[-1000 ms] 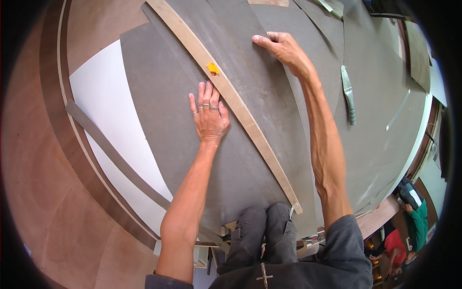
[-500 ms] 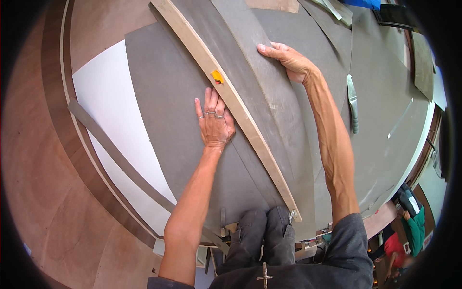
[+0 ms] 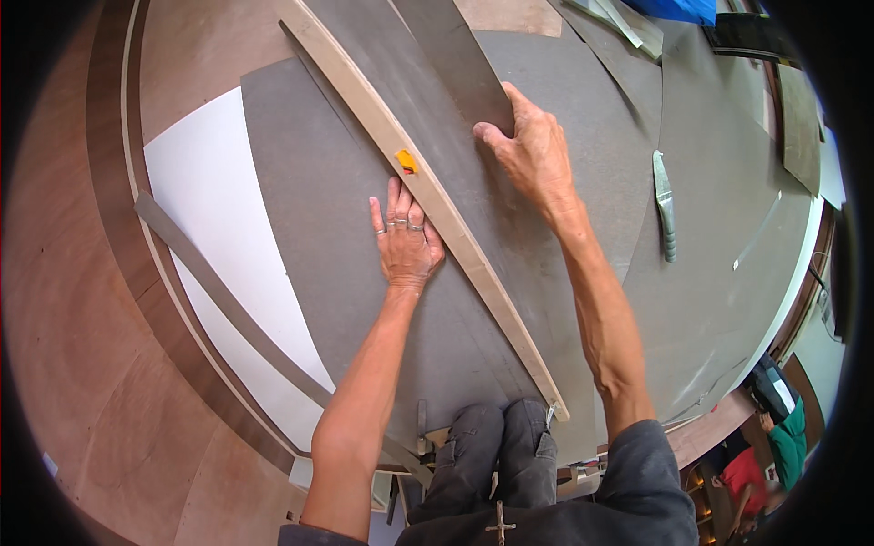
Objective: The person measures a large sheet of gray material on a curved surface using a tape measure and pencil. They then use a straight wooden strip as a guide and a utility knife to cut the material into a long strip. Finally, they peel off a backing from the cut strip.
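My left hand (image 3: 407, 241) lies flat on a grey sheet (image 3: 319, 209), fingers stretched out. Its fingertips touch the edge of a long pale wooden straightedge (image 3: 460, 237), which crosses the sheet diagonally. A yellow tab (image 3: 406, 161) shows on the straightedge just above those fingers. Right of the straightedge, my right hand (image 3: 533, 150) grips the near end of a long grey strip (image 3: 455, 59) between thumb and fingers. The far end of that strip runs out of the picture.
A putty knife (image 3: 665, 205) lies on the grey sheeting to the right. At the left, a narrow dark strip (image 3: 228, 291) crosses a white sheet (image 3: 214, 173). Offcuts (image 3: 619, 23) and blue material (image 3: 674, 7) lie at the far right. Other people (image 3: 765, 455) are at the lower right.
My right hand has moved left and closed on the grey strip. That strip's near end now sits in the hand, with the sheet below it uncovered. My left hand stays at the straightedge.
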Demonstrator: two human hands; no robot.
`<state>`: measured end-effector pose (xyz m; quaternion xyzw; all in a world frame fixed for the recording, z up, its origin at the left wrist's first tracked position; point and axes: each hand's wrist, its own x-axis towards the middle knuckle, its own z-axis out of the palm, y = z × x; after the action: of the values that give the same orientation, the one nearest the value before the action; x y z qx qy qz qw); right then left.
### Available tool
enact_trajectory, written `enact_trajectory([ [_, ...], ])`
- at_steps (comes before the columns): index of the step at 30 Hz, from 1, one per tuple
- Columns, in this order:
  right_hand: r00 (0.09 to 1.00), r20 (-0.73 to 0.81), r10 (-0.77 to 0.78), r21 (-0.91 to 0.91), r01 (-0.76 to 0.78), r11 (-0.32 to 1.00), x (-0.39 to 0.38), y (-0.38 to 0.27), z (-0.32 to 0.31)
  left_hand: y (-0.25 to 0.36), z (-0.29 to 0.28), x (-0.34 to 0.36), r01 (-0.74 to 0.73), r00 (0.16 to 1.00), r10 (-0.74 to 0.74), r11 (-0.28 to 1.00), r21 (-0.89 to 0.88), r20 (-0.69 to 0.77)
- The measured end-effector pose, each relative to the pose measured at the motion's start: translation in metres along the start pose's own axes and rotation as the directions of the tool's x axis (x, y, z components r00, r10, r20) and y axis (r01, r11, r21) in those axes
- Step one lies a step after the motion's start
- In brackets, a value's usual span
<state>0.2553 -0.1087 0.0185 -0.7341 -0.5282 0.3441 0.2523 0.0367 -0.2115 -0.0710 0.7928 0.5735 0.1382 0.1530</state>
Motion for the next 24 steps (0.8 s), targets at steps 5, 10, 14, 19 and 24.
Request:
enact_trajectory([
  [5,0.919,0.380,0.101,0.510,-0.300,0.807,0.022,0.018,-0.020,-0.002,-0.001,-0.001,-0.003,1.000,0.003,1.000,-0.006,-0.025],
  [10,0.886,0.396,0.243,0.419,-0.409,0.811,0.032,0.047,-0.014,0.001,0.003,0.000,-0.023,0.999,0.022,0.999,-0.026,-0.046],
  [14,0.941,0.335,-0.050,0.424,-0.103,0.900,0.015,0.021,-0.028,0.000,0.002,-0.001,-0.012,1.000,0.012,1.000,-0.014,-0.018],
  [19,0.980,0.197,-0.018,0.499,-0.084,0.863,0.000,0.019,-0.025,0.000,0.003,-0.005,0.040,0.993,-0.051,0.994,-0.103,-0.108],
  [24,0.954,0.230,0.193,0.578,-0.293,0.761,0.008,0.064,-0.023,0.007,0.002,0.001,0.059,0.991,-0.066,0.996,-0.062,-0.120],
])
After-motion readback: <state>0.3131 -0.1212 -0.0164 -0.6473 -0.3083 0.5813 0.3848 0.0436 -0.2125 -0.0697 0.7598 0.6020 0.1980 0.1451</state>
